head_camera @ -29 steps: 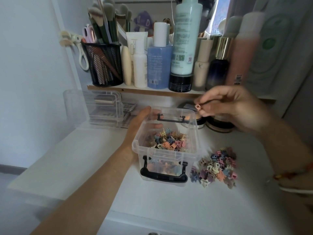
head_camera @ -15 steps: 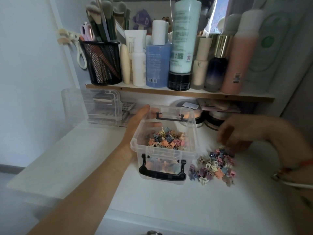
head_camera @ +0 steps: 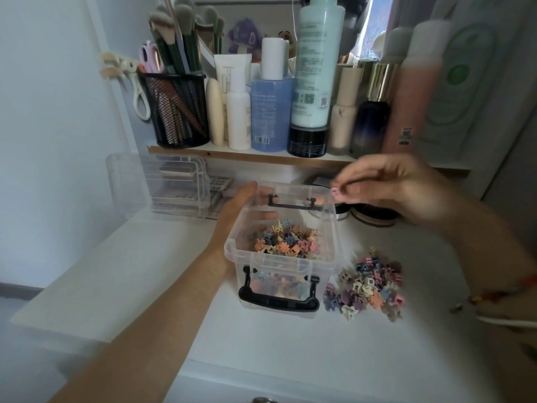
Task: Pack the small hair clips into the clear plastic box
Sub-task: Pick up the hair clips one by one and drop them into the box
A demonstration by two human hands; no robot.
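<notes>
Pale wall [head_camera: 58,97], wooden shelf [head_camera: 247,157], white tabletop [head_camera: 290,359], perhaps a mirror [head_camera: 261,16] behind

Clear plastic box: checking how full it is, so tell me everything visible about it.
The clear plastic box stands upright and open-topped on the white tabletop, with a black handle at front and back. Hair clips cover its bottom. The left hand grips its left side; the right hand pinches a pink clip by its rim.
</notes>
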